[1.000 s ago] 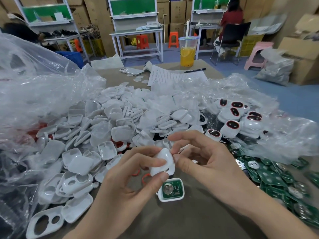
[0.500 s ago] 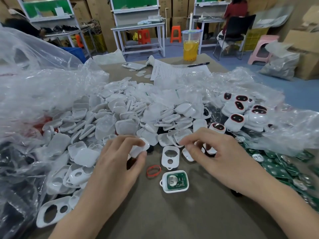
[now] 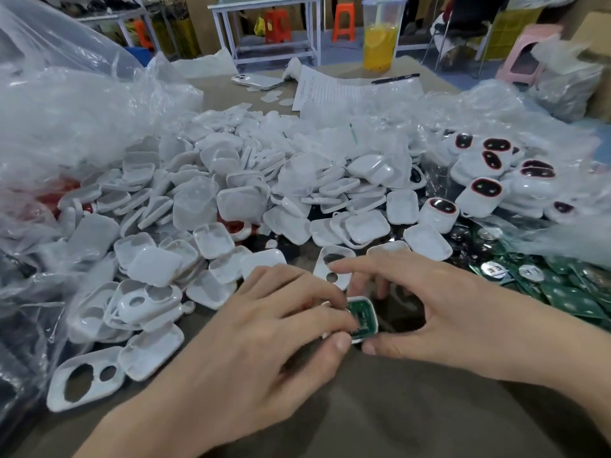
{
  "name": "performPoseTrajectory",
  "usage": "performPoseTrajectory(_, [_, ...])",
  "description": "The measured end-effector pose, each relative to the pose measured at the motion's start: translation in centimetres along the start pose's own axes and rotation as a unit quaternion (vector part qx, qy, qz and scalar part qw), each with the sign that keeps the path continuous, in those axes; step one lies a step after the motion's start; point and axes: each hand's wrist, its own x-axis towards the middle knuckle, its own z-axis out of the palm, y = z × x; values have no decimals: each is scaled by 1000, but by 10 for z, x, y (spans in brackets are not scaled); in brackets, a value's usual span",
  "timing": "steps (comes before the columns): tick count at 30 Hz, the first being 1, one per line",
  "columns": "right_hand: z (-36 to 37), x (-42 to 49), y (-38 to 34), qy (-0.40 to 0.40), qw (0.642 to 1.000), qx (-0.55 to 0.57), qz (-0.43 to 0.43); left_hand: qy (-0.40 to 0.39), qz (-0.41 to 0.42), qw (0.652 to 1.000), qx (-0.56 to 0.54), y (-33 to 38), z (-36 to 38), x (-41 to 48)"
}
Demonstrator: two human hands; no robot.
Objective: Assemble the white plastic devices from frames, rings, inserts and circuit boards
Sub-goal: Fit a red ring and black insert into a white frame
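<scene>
Fingers and thumb of the left hand pinch a small white plastic shell seating a green circuit board, with the right hand clamped on its near edge. A two-holed white plastic frame lies just beyond the fingertips. Uneven pressure could tip the board off its seat

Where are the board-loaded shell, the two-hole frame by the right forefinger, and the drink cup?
board-loaded shell [image 3: 361,314]: head view, on the green board.
two-hole frame [image 3: 324,268]: head view, white strip between the holes.
drink cup [image 3: 380,44]: head view, orange-filled wall.
</scene>
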Motion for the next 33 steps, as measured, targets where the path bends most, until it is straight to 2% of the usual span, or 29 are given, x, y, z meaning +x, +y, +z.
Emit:
performPoseTrajectory(28, [3,1,1,18,1000,15,4,-53,-3,999,-10,1,4,1])
performPoseTrajectory(33, [3,0,1,30,1000,6,-7,8,0,1000,-1,1,1,2])
